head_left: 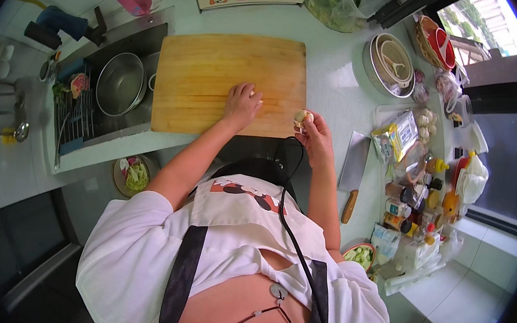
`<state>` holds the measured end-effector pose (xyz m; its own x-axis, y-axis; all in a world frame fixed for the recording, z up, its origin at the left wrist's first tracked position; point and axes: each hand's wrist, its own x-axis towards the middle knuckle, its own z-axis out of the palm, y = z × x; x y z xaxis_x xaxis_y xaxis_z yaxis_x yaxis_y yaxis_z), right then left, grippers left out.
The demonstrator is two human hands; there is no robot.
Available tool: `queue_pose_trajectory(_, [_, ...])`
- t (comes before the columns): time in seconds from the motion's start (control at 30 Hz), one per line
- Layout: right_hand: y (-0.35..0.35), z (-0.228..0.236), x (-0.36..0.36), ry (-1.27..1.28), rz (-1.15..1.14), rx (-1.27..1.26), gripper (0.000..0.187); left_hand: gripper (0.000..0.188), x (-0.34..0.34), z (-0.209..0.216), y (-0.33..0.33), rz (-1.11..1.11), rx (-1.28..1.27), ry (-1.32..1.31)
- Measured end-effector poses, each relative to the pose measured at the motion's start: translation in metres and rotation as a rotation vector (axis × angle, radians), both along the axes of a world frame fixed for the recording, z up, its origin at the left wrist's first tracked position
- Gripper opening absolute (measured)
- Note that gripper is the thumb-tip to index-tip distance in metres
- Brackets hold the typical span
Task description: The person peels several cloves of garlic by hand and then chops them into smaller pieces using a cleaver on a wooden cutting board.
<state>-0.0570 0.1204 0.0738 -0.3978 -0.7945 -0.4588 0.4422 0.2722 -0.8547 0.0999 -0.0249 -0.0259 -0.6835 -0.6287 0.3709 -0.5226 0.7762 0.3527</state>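
The person's right grip (316, 139) is closed on a garlic bulb (303, 117), thumb and fingertips pinching it at the right edge of a wooden cutting board (218, 63), close to the board's near corner; whether the bulb touches the wood cannot be told; the left grip (242, 105) lies over the board with its fingers bent downward, a small pale piece (252, 92) showing by them, and one cannot tell whether it is grasping that piece; the board rests on a pale worktop (337, 75), its left side beside a sink (151, 30) in which a round metal basin (121, 84) stands; to the right of the right forearm a cleaver (354, 165) lies flat, its wooden handle toward the person; beyond it are a yellow-and-white packet (395, 135), a group of garlic bulbs (425, 123) and a cluster of jars and bottles (414, 206); farther back, a stack of nested bowls (390, 63) sits near the window, and a clear plastic bag of greens (341, 6) stands at the far side.
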Motion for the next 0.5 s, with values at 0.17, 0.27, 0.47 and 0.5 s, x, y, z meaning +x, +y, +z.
queue_pose_trajectory(0.17, [-0.006, -0.005, -0.004, -0.004, 0.023, 0.009, 0.024, 0.042, 0.007, 0.016, 0.009, 0.04, 0.05, -0.057])
queue_pose_trajectory(0.27, [-0.004, -0.007, 0.002, -0.015, 0.037, -0.004, 0.025, 0.056, 0.014, 0.011, 0.011, 0.026, 0.024, -0.055])
queue_pose_trajectory(0.47, [0.004, 0.0, 0.035, 0.027, -0.047, -0.051, 0.028, 0.071, 0.038, 0.012, 0.011, 0.021, 0.068, -0.018])
queue_pose_trajectory(0.5, [0.007, 0.004, 0.044, 0.04, -0.075, -0.057, 0.029, 0.07, 0.044, 0.012, 0.011, 0.023, 0.059, 0.016])
